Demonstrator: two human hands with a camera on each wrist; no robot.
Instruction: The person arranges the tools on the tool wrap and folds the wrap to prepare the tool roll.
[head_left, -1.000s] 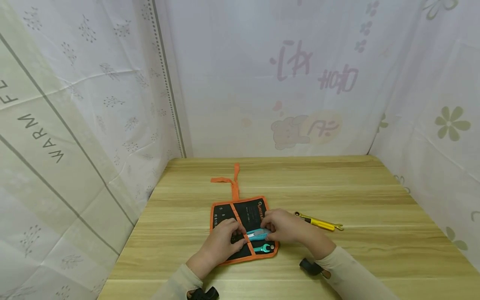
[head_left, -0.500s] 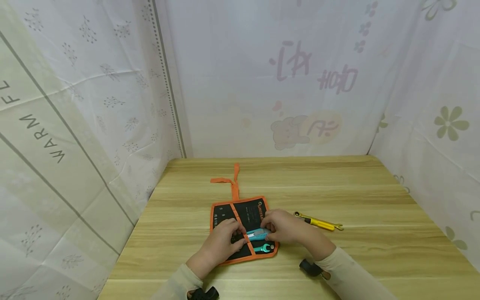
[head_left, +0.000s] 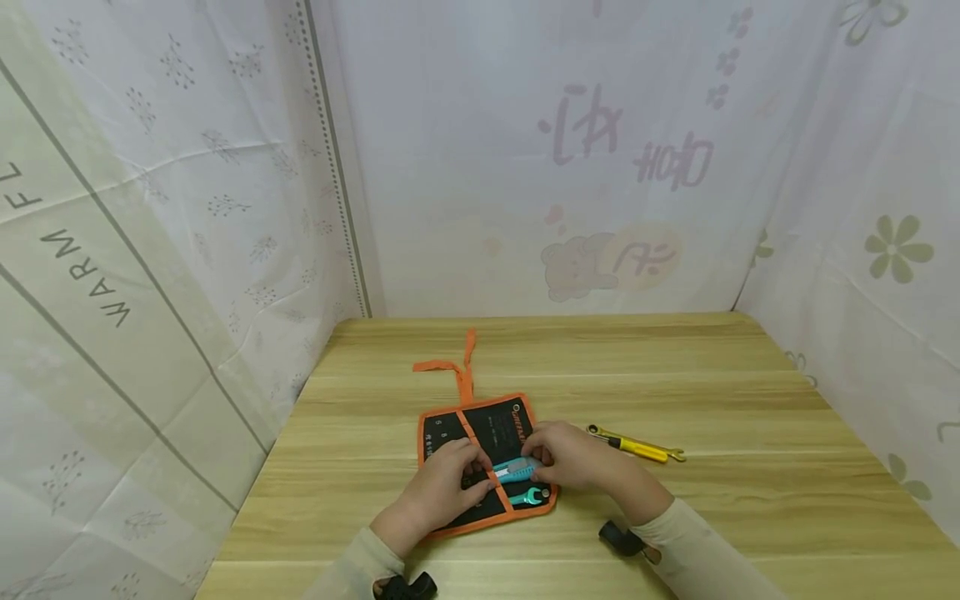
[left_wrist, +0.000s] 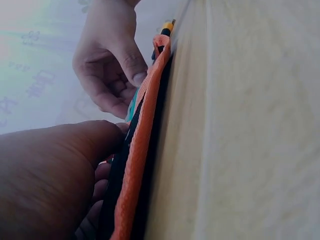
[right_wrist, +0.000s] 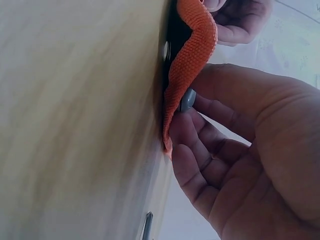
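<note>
A black tool pouch (head_left: pixel 495 427) with orange trim lies unfolded on the table. My right hand (head_left: pixel 572 454) pinches a light blue utility knife (head_left: pixel 517 469) by its right end. The knife's left end meets the orange-edged pocket strip; how far it goes in, I cannot tell. My left hand (head_left: pixel 448 479) holds the pocket edge between thumb and fingers, close to that end. In the left wrist view, the left thumb (left_wrist: pixel 102 137) presses against the pouch. A green wrench (head_left: pixel 528 497) sticks out of the pocket below the knife.
On the table (head_left: pixel 750 533), right of the pouch, lies a yellow wrench (head_left: pixel 675 455) beside a yellow-handled tool (head_left: pixel 641 447). Orange tie straps (head_left: pixel 465 375) stretch from the pouch's far edge. Printed curtains (head_left: pixel 465 167) surround the table's back and sides.
The pouch's far edge and its tie straps have shifted slightly left, so the pouch is turned a little. Both hands and the utility knife look nearly unmoved.
</note>
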